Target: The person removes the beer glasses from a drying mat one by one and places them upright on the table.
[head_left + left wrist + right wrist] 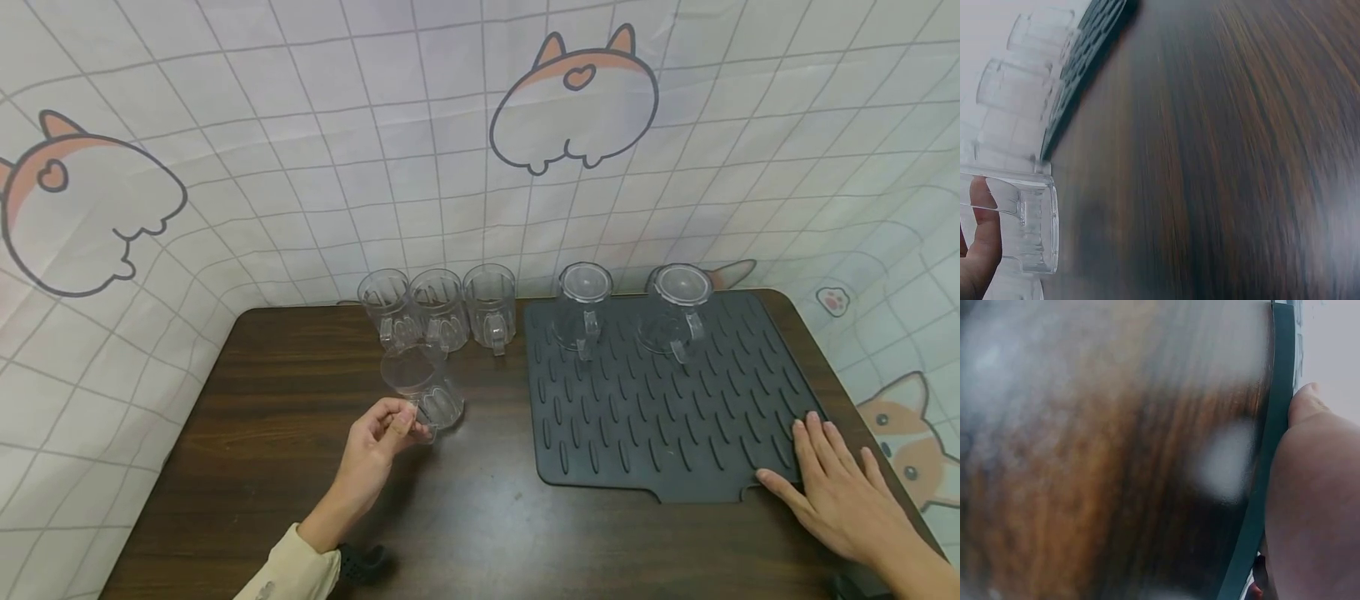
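Observation:
In the head view my left hand [378, 433] pinches the handle of a clear glass mug [438, 400], which is tilted with its rim toward the upper left, in front of three other mugs. The left wrist view shows the fingers [986, 231] at the handle and the thick base of the mug [1038, 231]. My right hand [840, 492] lies spread at the lower right corner of the dark ribbed mat [637, 417]. In the right wrist view the hand [1316, 487] rests along the mat's edge [1266, 456].
Three clear mugs [386, 304], [440, 310], [490, 308] stand rim up in a row at the back of the wooden table [262, 433]. Two mugs [582, 308], [675, 308] stand upside down on the mat's back part. A patterned cloth [450, 192] hangs behind the table.

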`<state>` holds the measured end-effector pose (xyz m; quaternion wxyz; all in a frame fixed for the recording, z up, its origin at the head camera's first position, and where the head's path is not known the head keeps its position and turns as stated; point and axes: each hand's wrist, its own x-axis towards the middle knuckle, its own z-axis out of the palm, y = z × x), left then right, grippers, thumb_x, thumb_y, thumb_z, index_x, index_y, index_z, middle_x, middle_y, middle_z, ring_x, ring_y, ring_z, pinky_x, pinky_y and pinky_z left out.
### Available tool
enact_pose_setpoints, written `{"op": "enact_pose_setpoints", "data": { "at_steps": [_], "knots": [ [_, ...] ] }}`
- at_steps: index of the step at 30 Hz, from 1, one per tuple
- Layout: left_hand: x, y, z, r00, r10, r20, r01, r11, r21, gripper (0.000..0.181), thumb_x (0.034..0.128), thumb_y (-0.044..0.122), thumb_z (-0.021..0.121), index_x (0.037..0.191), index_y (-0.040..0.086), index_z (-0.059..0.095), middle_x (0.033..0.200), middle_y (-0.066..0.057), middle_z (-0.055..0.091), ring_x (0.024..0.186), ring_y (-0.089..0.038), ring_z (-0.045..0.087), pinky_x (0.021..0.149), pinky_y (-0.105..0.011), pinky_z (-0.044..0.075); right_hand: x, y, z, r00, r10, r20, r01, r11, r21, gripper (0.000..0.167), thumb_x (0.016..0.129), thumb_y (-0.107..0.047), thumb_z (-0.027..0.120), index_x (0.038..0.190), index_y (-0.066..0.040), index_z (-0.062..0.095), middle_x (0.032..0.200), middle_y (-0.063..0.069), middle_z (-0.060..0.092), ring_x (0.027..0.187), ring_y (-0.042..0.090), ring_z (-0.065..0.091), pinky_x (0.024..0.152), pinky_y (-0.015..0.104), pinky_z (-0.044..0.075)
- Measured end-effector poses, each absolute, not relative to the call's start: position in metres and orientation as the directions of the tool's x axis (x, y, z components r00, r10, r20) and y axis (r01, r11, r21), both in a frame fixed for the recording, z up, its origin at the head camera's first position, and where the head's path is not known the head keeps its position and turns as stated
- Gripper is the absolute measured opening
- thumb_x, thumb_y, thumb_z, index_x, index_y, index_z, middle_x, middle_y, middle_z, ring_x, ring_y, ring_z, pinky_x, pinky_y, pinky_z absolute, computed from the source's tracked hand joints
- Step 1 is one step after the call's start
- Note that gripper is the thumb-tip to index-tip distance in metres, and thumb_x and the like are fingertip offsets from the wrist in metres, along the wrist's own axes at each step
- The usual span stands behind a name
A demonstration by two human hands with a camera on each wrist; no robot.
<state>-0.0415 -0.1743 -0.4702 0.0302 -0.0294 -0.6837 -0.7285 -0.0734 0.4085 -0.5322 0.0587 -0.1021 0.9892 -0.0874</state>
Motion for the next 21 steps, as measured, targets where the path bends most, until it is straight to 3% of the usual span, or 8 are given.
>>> {"op": "enact_pose_setpoints", "data": {
  "at_steps": [21],
  "knots": [
    [-0.043, -0.205, -0.473, -0.983, -0.121, 0.135, 0.124, 0.089, 0.988, 0.021, 0.1064, 0.006, 0.055, 0.108, -0.014, 0.053, 0.093, 0.005, 0.067, 0.087, -0.004, 0.071, 0.085, -0.019, 0.061, -0.072, 0.408, -0.530, -0.965, -0.230, -0.125, -0.208, 0.964, -0.166, 0.094, 0.108, -0.056, 0.039, 0.160, 0.012, -0.002, 0.166, 0.035, -0.015, 0.155, 0.053, -0.016, 0.117, 0.068, -0.029]
  ]
}}
